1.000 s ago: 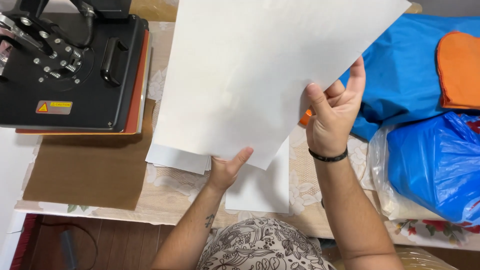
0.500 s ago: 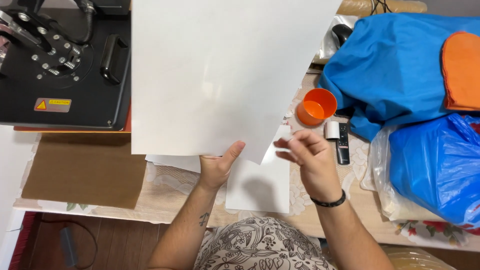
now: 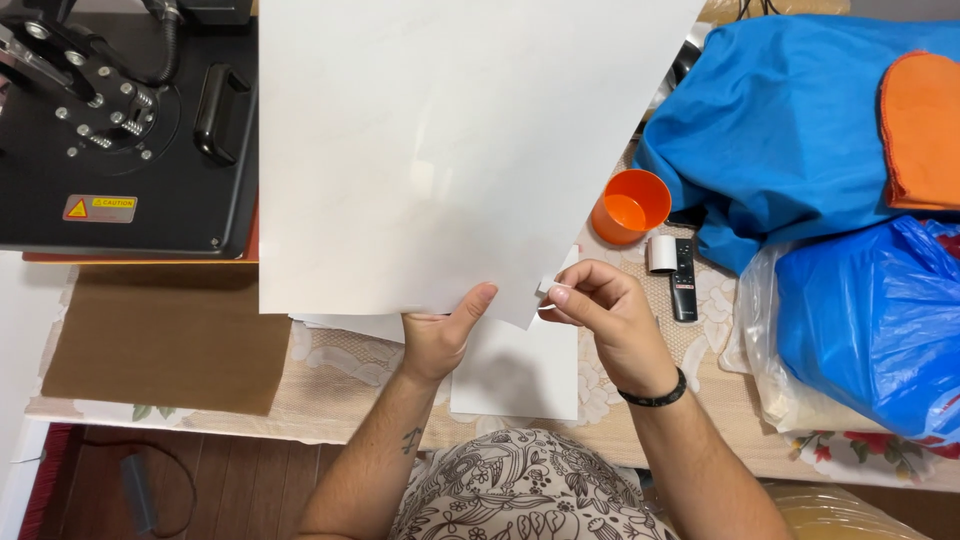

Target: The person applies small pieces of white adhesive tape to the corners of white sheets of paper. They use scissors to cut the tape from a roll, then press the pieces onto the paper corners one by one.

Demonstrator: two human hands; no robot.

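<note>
Large white rectangular paper sheet [image 3: 440,150] held up over table, covering part of black heat press machine [image 3: 120,130]. Blue fabric bundle [image 3: 780,130] and blue plastic bag [image 3: 870,320] at right. Left hand [image 3: 445,335] gripping sheet's lower edge, thumb on front. Right hand [image 3: 600,310] pinching sheet's bottom corner with fingertips. Small orange plastic cup [image 3: 630,205] just beside sheet's right edge, black remote control [image 3: 683,278] near it.

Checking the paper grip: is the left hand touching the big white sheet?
Touching. The head view shows the left hand with its thumb pressed on the lower edge of the white sheet.
</note>
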